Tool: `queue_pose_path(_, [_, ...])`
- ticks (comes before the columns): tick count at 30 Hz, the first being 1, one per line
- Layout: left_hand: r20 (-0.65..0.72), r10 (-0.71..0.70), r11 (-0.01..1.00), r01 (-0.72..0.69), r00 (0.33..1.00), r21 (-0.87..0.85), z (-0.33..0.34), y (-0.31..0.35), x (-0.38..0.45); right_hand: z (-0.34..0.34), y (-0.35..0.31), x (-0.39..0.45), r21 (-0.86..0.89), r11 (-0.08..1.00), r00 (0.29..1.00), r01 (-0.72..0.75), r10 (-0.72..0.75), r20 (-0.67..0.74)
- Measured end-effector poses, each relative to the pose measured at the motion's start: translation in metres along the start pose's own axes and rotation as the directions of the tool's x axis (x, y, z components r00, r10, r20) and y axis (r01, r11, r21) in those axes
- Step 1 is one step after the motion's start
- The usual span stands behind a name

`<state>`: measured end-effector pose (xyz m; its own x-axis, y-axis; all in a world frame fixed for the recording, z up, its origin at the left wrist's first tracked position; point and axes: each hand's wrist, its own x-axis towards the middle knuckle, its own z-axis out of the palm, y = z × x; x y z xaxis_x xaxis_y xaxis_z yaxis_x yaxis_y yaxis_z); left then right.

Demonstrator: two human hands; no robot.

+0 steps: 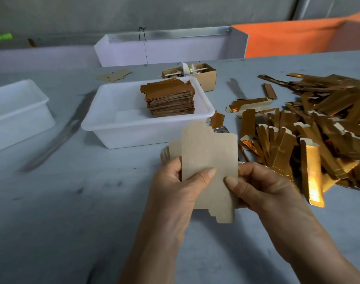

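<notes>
Flat brown die-cut cardboard blank (209, 160) held upright in mid-air over near-centre of scuffed grey tabletop (72, 201), plain side toward camera, just in front of rectangular white plastic tub (105, 128). Left hand (175, 187) gripping its left edge, thumb pressed flat across the face, fingers curled behind. Right hand (261, 187) pinching the right edge lower down, thumb tip on the face, fingers hidden behind the card. More brown card edges (166, 153) fanned behind the blank at the left hand; count and grip on them hard to make out. Small shiny metal item (222, 130) peeking past blank's upper right edge, mostly hidden, unidentifiable. Inside the tub, neat stack of copper-foil flat blanks (170, 99) against its far right corner. To the right, big loose pile of gold-foil folded cartons (318, 130), running out of frame at right edge. Second white tub (21, 111) at left, cut off by frame. Behind first tub, small open brown cardboard box (210, 78) with sticks and white bits, contents unclear. Single loose brown blank (113, 75) lying far back on table. Both forearms cut off at bottom edge.
</notes>
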<state>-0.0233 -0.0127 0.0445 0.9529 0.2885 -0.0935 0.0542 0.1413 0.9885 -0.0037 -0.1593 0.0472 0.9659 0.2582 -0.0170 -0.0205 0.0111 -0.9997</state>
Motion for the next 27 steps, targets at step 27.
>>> queue_pose_path(27, [0.12,-0.08,0.997,0.078,0.99,0.017,0.009,-0.012,-0.007,0.018,0.011,-0.012,-0.632,0.711,0.898,0.309,-0.438,-0.054])
